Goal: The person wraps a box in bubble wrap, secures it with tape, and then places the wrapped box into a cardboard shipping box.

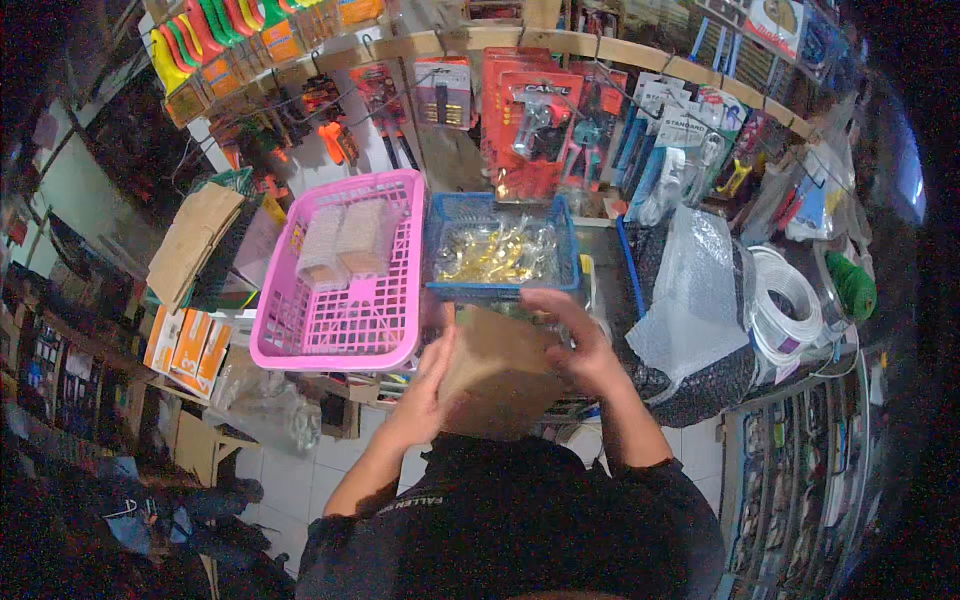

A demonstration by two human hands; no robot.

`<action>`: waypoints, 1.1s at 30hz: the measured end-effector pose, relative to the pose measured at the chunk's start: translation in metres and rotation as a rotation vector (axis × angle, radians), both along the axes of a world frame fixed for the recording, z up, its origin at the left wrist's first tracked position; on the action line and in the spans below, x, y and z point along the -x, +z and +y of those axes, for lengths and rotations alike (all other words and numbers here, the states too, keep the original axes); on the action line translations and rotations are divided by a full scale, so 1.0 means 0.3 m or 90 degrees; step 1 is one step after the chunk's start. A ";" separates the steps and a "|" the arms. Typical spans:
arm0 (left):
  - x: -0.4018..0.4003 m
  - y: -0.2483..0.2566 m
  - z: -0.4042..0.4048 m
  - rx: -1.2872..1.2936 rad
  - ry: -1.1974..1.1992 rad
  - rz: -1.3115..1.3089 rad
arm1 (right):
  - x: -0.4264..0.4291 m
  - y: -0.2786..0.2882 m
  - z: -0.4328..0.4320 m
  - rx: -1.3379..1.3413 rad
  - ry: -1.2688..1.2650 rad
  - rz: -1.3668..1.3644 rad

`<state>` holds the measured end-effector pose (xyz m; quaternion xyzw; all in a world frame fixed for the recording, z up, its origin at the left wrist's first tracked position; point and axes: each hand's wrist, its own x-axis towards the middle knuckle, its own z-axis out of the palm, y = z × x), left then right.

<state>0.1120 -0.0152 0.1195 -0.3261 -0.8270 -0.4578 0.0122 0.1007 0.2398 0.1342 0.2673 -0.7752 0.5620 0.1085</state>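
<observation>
A brown cardboard box (499,375), blurred by motion, is in front of my chest at the counter's near edge. My left hand (427,394) holds its left side, palm flat along the cardboard. At the box's upper right is my right hand (589,349), fingers apart and slightly curled; blur hides whether it touches the cardboard. Just beyond the box stands a blue plastic basket (502,286) of clear packets with gold-coloured pieces (491,255). Left of it, a pink plastic basket (411,315) contains bubble-wrapped blocks (360,238).
Bubble wrap (694,285) drapes over a dark mesh-covered bundle on the right, beside a coil of white cable (784,304). Folded cardboard (193,244) and orange-white boxes (187,349) are at left. Carded tools, including a red pack (534,135), hang from a wooden rail (517,37).
</observation>
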 end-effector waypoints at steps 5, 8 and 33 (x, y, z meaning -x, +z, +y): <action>-0.020 -0.124 -0.108 -0.418 0.087 -0.381 | 0.007 -0.044 -0.005 0.214 -0.014 -0.101; -0.026 -0.101 -0.090 -0.631 0.072 -0.483 | 0.029 -0.134 -0.039 0.267 0.045 -0.170; 0.240 -0.106 0.190 0.212 0.070 0.316 | -0.131 -0.459 0.108 -0.318 -0.593 -0.138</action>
